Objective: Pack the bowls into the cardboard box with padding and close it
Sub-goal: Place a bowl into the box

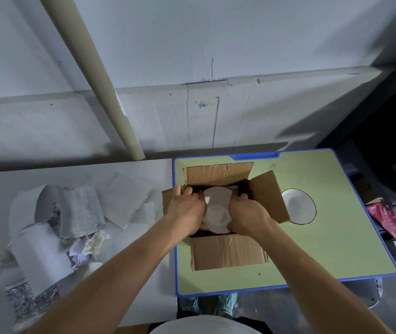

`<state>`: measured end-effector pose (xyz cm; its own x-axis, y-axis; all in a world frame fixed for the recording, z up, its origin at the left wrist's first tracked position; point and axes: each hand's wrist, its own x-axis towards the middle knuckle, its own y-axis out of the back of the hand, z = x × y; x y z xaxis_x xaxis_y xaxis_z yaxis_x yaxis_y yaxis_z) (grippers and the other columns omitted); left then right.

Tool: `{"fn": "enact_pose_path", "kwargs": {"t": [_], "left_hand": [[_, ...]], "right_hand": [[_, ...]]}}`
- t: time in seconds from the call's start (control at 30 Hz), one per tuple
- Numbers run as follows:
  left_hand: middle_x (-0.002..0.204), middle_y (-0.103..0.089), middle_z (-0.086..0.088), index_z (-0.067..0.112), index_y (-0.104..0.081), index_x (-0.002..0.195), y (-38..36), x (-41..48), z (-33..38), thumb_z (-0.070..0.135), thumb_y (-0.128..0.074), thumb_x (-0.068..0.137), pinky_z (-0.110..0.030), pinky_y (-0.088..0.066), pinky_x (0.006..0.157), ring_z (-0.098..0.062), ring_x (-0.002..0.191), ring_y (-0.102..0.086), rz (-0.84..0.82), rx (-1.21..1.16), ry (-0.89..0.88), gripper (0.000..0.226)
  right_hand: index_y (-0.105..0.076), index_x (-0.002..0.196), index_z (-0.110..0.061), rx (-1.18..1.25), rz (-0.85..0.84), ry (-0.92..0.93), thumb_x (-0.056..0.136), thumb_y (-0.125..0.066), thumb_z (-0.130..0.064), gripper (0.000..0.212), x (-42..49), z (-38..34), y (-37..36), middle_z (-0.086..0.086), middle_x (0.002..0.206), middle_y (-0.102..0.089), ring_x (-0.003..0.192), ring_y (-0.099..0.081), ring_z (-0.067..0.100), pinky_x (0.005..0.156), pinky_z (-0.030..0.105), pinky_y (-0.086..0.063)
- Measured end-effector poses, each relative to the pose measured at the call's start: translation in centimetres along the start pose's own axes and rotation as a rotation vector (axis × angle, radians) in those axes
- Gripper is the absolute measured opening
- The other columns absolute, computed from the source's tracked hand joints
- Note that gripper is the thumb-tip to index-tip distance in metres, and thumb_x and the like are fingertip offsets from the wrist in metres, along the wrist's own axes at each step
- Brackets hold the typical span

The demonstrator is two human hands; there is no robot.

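Both hands, left hand (187,208) and right hand (247,213), clasp a white bowl (217,208) inside the open cardboard box (228,251), while a second bowl (299,206) waits right of the box and the padding (79,208) lies unused to its left.

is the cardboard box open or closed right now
Open. All four flaps of the cardboard box are spread outward, and both hands, left hand and right hand, reach inside holding a white bowl.

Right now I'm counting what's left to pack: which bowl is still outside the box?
The dark-rimmed bowl standing on the green table, right of the cardboard box. The other bowl is held inside the box by both hands.
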<state>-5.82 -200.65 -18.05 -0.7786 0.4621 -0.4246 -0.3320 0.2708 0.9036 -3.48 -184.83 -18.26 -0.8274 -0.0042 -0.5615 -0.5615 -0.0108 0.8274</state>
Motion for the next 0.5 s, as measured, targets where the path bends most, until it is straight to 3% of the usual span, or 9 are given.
{"fn": "enact_pose_path", "kwargs": {"t": [0.1,0.27,0.37,0.5], "left_hand": [[0.119,-0.057,-0.001,0.018,-0.053,0.131,-0.2,-0.1,-0.4,0.051,-0.061,0.090,-0.043,-0.022,0.103,-0.022,0.119,-0.038,0.015,-0.001,0.002,0.053],[0.129,-0.054,-0.002,0.012,-0.033,0.147,-0.7,-0.5,-0.5,0.070,-0.052,0.086,-0.047,-0.022,0.107,-0.023,0.126,-0.036,0.056,-0.071,-0.013,0.086],[0.131,-0.050,-0.003,0.013,-0.032,0.146,-0.6,-0.7,0.0,0.074,-0.053,0.083,-0.048,-0.023,0.110,-0.024,0.127,-0.036,0.033,-0.097,-0.007,0.090],[0.129,-0.051,-0.003,0.013,-0.026,0.148,-1.0,-0.4,0.0,0.076,-0.053,0.079,-0.045,-0.027,0.103,-0.024,0.123,-0.038,0.069,-0.128,0.014,0.098]], "right_hand": [[-0.008,0.149,0.009,-0.030,0.050,-0.041,0.092,-0.058,-0.025,0.084,0.0,-0.7,0.1,0.022,0.137,-0.039,0.116,-0.057,0.032,0.089,0.035,-0.049],[-0.011,0.149,0.006,0.004,0.089,-0.065,0.091,-0.057,-0.022,0.079,-0.7,-0.7,-0.7,0.020,0.136,-0.041,0.116,-0.057,0.029,0.089,0.033,-0.048],[-0.011,0.149,0.003,0.068,0.103,-0.047,0.086,-0.067,-0.038,0.093,-0.9,-0.4,-1.1,0.017,0.132,-0.043,0.114,-0.057,0.028,0.086,0.032,-0.048],[-0.016,0.149,0.000,0.092,0.097,0.011,0.082,-0.068,-0.051,0.099,-0.6,0.6,-0.9,0.018,0.131,-0.044,0.110,-0.058,0.029,0.087,0.034,-0.049]]}}
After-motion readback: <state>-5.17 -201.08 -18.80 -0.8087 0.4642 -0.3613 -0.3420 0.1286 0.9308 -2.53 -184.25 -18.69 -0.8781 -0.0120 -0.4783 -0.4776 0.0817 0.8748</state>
